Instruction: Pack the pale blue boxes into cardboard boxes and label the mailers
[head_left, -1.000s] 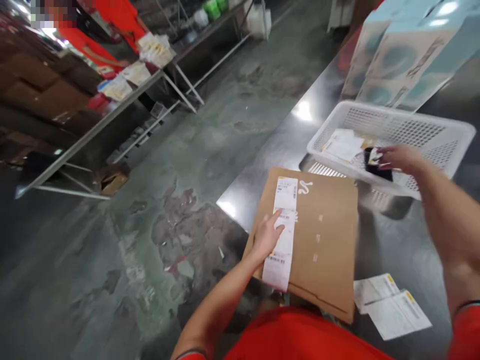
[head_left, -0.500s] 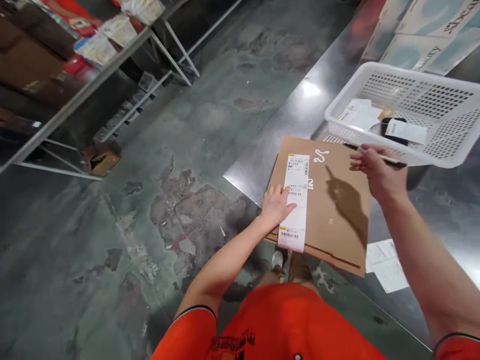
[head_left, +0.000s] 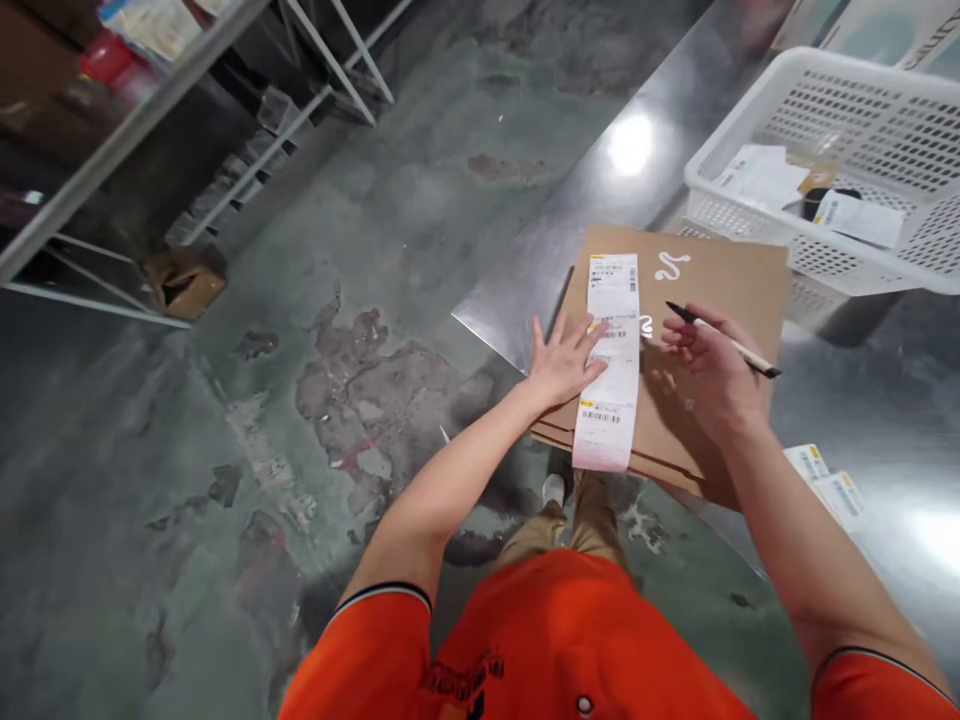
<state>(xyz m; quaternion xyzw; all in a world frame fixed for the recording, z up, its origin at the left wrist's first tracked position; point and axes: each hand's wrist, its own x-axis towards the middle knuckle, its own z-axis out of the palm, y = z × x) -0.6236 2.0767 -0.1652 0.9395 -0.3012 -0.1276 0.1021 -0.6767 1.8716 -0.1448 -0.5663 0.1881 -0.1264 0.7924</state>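
Note:
A flat brown cardboard box (head_left: 720, 275) lies at the corner of the metal table, with white squiggle marks on its top. Along its left side runs a long white shipping label (head_left: 611, 375) with barcodes, its pinkish lower end reaching past the box's near edge. My left hand (head_left: 564, 365) rests with spread fingers on the box's left side, fingertips and thumb over the label. In my right hand (head_left: 716, 375) is a black-and-white marker pen (head_left: 739, 350), held above the box with its dark tip pointing left, near the lower squiggle.
A white perforated plastic basket (head_left: 825, 240) holding labelled packets stands behind the box on the metal table (head_left: 570, 235). Small labelled papers (head_left: 832, 485) lie at the right. A steel-framed rack (head_left: 135, 150) stands at the far left, with an open carton (head_left: 184, 280) under it.
My right hand has moved left and down over the box with the pen, whose tip now sits closer to the label. The left hand's fingers have spread wider. The view has shifted.

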